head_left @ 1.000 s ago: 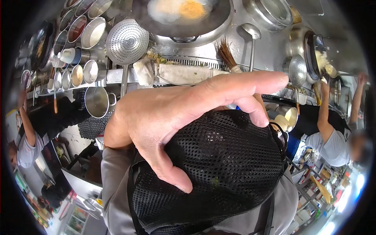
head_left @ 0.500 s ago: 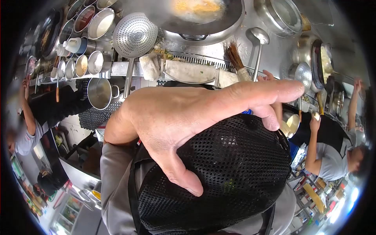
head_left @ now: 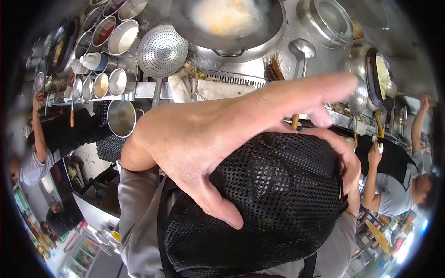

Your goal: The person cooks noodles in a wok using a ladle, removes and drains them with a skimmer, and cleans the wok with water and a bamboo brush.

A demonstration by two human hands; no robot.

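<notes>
My left hand (head_left: pixel 199 134) stretches across the middle of the view, close to the camera, thumb and fingers spread wide with nothing visible between them. Below it is a rounded black mesh cap (head_left: pixel 287 199); the thumb overlaps it in view, and contact is unclear. At the cap's right side is my right hand (head_left: pixel 348 169), a finger stretched along the front edge and the others partly hidden. Behind my left fingers stand a metal ladle (head_left: pixel 304 48) and a bristle brush (head_left: pixel 274 68). A steaming wok (head_left: pixel 185 30) with pale yellow contents sits at the top.
A perforated skimmer (head_left: pixel 162 51) lies left of the wok. Several metal containers (head_left: pixel 123 38) crowd the upper left, and an empty pot (head_left: pixel 121 118) hangs below them. Stacked metal pots (head_left: pixel 331 23) stand at upper right. People in grey shirts (head_left: pixel 394 190) work on both sides.
My right hand has come back from near the stove to the cap's right side. The left hand stays spread, its fingers slightly raised. The view has shifted a little.
</notes>
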